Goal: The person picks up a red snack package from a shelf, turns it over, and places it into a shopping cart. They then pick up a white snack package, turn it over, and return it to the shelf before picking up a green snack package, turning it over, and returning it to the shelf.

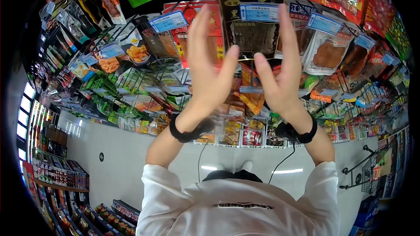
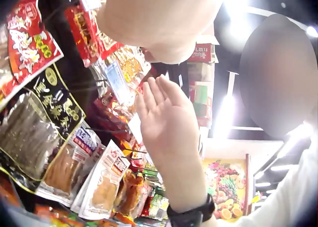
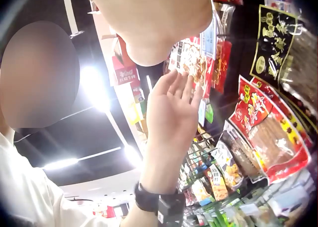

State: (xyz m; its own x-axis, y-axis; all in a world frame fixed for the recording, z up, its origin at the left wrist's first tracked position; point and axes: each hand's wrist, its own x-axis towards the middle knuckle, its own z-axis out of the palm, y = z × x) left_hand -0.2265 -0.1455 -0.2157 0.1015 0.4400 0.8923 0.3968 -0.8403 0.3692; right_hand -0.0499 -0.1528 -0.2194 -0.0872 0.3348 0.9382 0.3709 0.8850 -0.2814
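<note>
Both hands are raised, palms facing each other, before a shelf of hanging snack packs. In the head view the left hand (image 1: 208, 70) has straight fingers and a thumb slanting inward, in front of a red pack (image 1: 184, 30). The right hand (image 1: 282, 70) mirrors it, its fingertips by a blue price tag (image 1: 258, 13). Between them hangs a black pack (image 1: 251, 37) with dark strips. Neither hand holds anything, and the thumbs are apart. The left wrist view shows the right hand (image 2: 170, 120) with palm visible; the right wrist view shows the left hand (image 3: 174, 108).
Rows of packs hang on both sides, among them a white-edged pack (image 1: 327, 52). Bins of small packs (image 1: 252, 135) line the shelf's foot. A shopping cart (image 1: 372, 172) stands on the floor at the right. More shelving (image 1: 61, 170) runs along the left.
</note>
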